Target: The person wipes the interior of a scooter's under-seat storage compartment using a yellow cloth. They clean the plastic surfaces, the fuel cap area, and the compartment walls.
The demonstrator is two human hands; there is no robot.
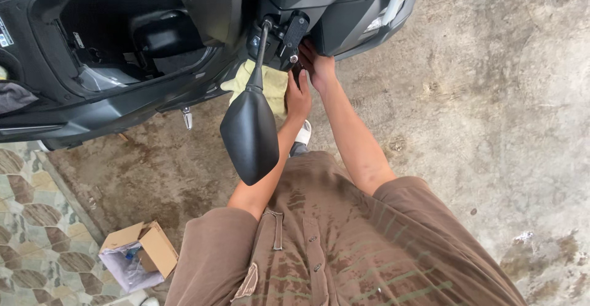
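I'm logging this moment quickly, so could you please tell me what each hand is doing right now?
Left hand: resting on the yellow cloth beneath the scooter's handlebar; grip cannot be told.
Right hand: reaching under the handlebar; grip cannot be told.

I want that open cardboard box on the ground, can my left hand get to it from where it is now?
Probably not without moving: the left hand is up at the scooter's handlebar, and the cardboard box lies low on the ground, well behind and left, though nothing blocks it.
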